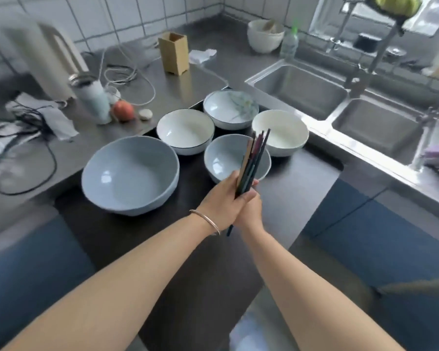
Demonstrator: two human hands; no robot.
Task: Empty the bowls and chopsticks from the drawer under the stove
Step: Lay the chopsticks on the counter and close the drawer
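Several bowls stand on the black stove top (pixel 297 183): a large blue bowl (pixel 129 174) at the left, a white bowl with a dark rim (pixel 185 130), a flower-patterned bowl (pixel 231 108), a cream bowl (pixel 280 131) and a small blue bowl (pixel 223 158). Both hands meet just in front of the small blue bowl. My left hand (pixel 219 198) and my right hand (pixel 250 210) together clasp a bundle of chopsticks (pixel 254 158), tips pointing up and away. The drawer is not visible.
A wooden chopstick holder (pixel 174 53) stands at the back of the steel counter. A kettle (pixel 45 59), a flask (pixel 94 101), an apple (pixel 123 110) and cables lie to the left. A double sink (pixel 340 97) with a tap is at the right.
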